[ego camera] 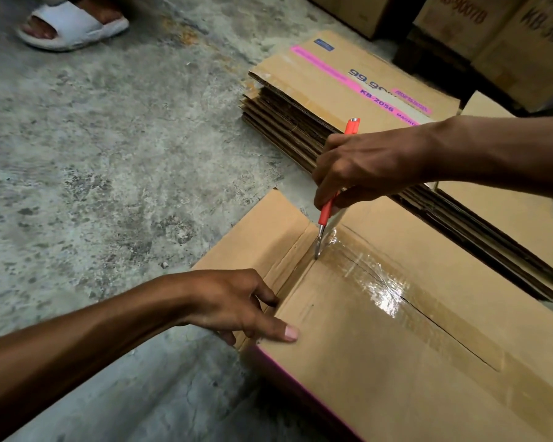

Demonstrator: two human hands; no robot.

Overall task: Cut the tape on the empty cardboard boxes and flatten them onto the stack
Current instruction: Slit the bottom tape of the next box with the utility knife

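A brown cardboard box [380, 352] lies on the floor at the lower right, its centre seam covered by shiny clear tape [374, 279]. My right hand [364, 167] grips an orange utility knife [328, 208], and the blade tip touches the tape at the box's far-left edge. My left hand [237, 304] rests on the box's near-left corner, fingers spread over the edge and a raised flap [268, 237]. Just behind the box sits the stack of flattened boxes [316, 100], with pink labels on the top sheet.
Bare concrete floor [109, 154] fills the left side. Another person's foot in a white slide sandal [71, 23] stands at the top left. Closed printed cartons [508, 36] are piled at the top right, behind the stack.
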